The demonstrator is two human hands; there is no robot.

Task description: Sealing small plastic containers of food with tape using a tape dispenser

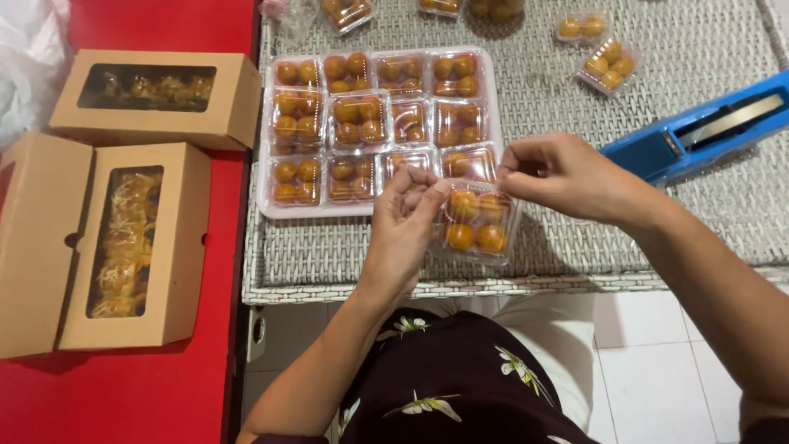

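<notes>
My left hand (pixel 404 224) grips the left side of a small clear plastic container (pixel 478 226) holding round orange pastries, lifted just above the woven table's near edge. My right hand (pixel 559 174) pinches at the container's upper right corner with thumb and forefinger; what lies between those fingertips is too small to tell. Just behind the held container lies a white tray (pixel 265 196) packed with several similar clear containers of orange pastries.
A blue tape dispenser (pixel 699 130) lies on the woven table (pixel 329 255) at the right. More small pastry containers (pixel 608 67) sit at the back. Two brown windowed cardboard boxes (pixel 148 99) (pixel 107 247) rest on a red surface (pixel 164 386) at the left.
</notes>
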